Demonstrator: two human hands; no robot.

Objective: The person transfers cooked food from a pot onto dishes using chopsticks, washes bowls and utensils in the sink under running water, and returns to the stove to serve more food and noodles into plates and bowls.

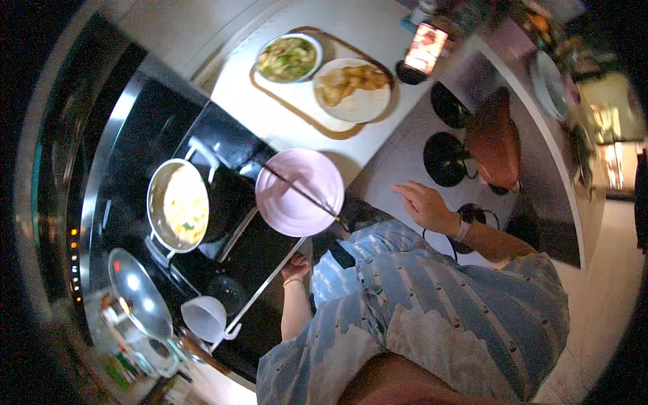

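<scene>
My left hand (pixel 297 267) is at the front edge of the black glass cooktop (pixel 263 283), below a pink bowl (pixel 283 202). Its fingers are curled, and whether anything lies within them is hidden. Held out to the right, my right hand (pixel 424 206) is slightly blurred, its fingers extended and nothing in them. A pair of dark chopsticks (pixel 304 195) lies across the pink bowl, which looks bare inside. Left of the bowl, a two-handled pot (pixel 153 210) contains pale food with yellow and green bits.
A wok-like pan (pixel 142 291) and a white ladle (pixel 204 318) are at the lower left. A tray (pixel 283 109) bears a bowl of green vegetables (pixel 287 59) and a plate of browned food (pixel 352 104). Beyond stands a lit phone (pixel 427 48). Dark round objects (pixel 445 159) lie right.
</scene>
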